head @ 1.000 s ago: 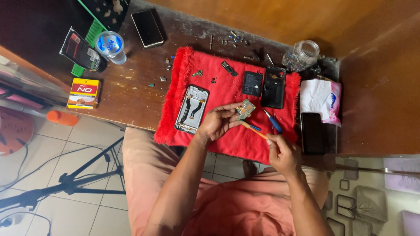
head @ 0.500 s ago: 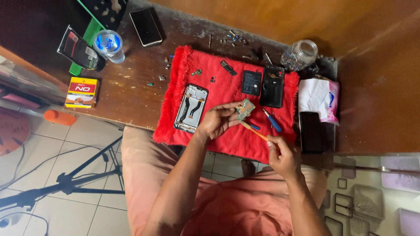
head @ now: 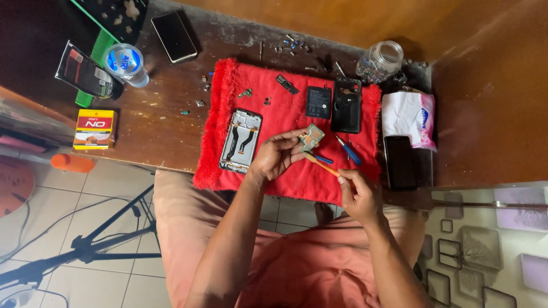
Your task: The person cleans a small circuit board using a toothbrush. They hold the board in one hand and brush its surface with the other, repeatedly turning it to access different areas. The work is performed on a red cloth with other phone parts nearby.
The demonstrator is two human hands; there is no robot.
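Left hand [head: 278,157] grips a small circuit board [head: 312,137] by its edge, fingers pinched around it, held just above the red fringed cloth [head: 297,177] near its middle. Right hand [head: 358,197] is closed around an orange-handled tool [head: 321,163]; the tool's tip points up-left and meets the lower edge of the circuit board.

On the cloth, left of the left hand: opened phone frame [head: 241,141] lying flat, inner cables showing. Above the board: black battery [head: 318,102] and, just beside it, a black phone back cover [head: 346,105]. A blue-handled screwdriver [head: 348,150] lies just right of the board, close to the tool's path; a second blue piece sits partly under the orange tool, too hidden to identify. Small loose parts [head: 287,84] lie near the cloth's top edge.

Off the cloth, on the wooden counter [head: 165,114]: glass jar [head: 381,60] at top right, white tissue pack [head: 407,117] with a dark phone [head: 401,162] below it, another dark phone [head: 174,37] top left, clear cup [head: 127,64], yellow box [head: 95,129], scattered screws [head: 294,44].
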